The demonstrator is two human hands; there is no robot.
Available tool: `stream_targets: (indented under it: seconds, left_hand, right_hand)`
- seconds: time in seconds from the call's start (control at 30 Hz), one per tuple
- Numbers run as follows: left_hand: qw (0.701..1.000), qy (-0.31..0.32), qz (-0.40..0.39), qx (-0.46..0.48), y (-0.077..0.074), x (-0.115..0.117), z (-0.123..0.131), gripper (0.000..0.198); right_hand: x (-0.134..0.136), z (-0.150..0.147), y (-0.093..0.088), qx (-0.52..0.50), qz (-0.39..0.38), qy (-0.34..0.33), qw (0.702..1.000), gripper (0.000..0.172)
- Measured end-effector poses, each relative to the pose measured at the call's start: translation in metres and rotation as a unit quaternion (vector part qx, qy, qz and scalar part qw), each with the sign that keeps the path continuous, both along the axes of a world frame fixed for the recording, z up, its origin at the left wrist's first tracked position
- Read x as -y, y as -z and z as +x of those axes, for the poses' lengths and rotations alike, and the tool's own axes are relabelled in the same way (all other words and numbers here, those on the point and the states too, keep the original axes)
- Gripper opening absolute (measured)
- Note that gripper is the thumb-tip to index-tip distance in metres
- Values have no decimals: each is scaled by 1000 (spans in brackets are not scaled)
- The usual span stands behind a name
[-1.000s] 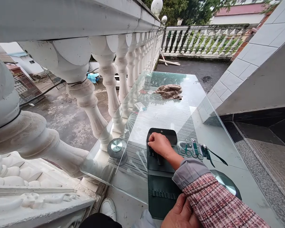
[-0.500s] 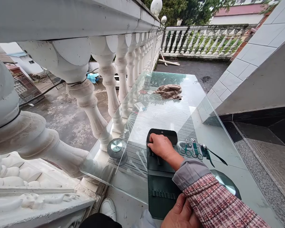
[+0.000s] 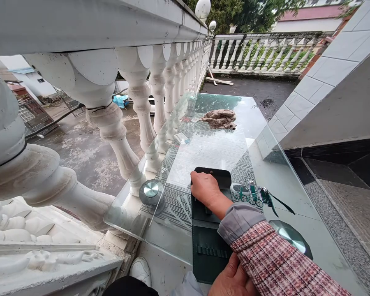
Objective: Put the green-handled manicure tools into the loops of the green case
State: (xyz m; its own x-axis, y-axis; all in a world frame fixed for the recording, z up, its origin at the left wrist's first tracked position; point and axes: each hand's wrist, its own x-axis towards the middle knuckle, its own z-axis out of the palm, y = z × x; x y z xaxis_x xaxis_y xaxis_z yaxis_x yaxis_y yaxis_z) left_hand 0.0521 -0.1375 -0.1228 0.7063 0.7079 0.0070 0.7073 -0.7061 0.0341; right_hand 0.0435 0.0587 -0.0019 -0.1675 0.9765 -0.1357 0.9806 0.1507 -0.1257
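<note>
A dark green manicure case (image 3: 208,267) lies unfolded on the glass table, with a row of small loops on its near panel. My right hand (image 3: 206,187) is over the far half, fingers pinched at its left edge; whatever they grip is hidden. At the near right edge, partly under my right forearm, my left hand (image 3: 232,279) holds the case, its thumb lying along the panel. Right of the case lie small scissors (image 3: 242,192), a nail clipper (image 3: 252,191), a larger nail clipper (image 3: 266,196) and a dark, curved slim tool (image 3: 282,203).
A crumpled brown cloth (image 3: 220,119) lies toward the far end of the glass table (image 3: 172,242). Round metal-topped supports (image 3: 151,190) show through the glass. White balusters (image 3: 120,135) run along the left, and a tiled slanting wall (image 3: 314,86) stands right.
My right hand has shifted slightly left and up along the case's edge, and its forearm has moved a little left. My left hand stays at the near edge.
</note>
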Motion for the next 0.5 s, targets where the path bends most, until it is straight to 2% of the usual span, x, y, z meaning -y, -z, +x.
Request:
stream_targets:
  seconds: [0.17, 0.3, 0.37, 0.43, 0.47, 0.5]
  left_hand:
    - [1000, 0, -2, 5, 2, 0, 5, 42]
    - [999, 36, 12, 39, -7, -4, -8, 45]
    - [996, 66, 31, 58, -17, -6, -18, 48]
    - [987, 115, 95, 59, -27, -8, -27, 43]
    - [984, 120, 118, 54, -31, -9, -29, 40]
    - [982, 121, 132, 51, -34, -10, -31, 38]
  right_hand:
    - [-3, -6, -4, -18, 29, -1, 999, 24]
    - [-7, 3, -22, -70, 82, 17, 994, 25]
    - [-11, 24, -33, -104, 112, 38, 988, 28]
    - [-14, 55, -39, -132, 131, 71, 980, 28]
    - [-15, 73, -39, -158, 141, 102, 972, 28]
    - [-15, 91, -37, -241, 146, 165, 945, 28]
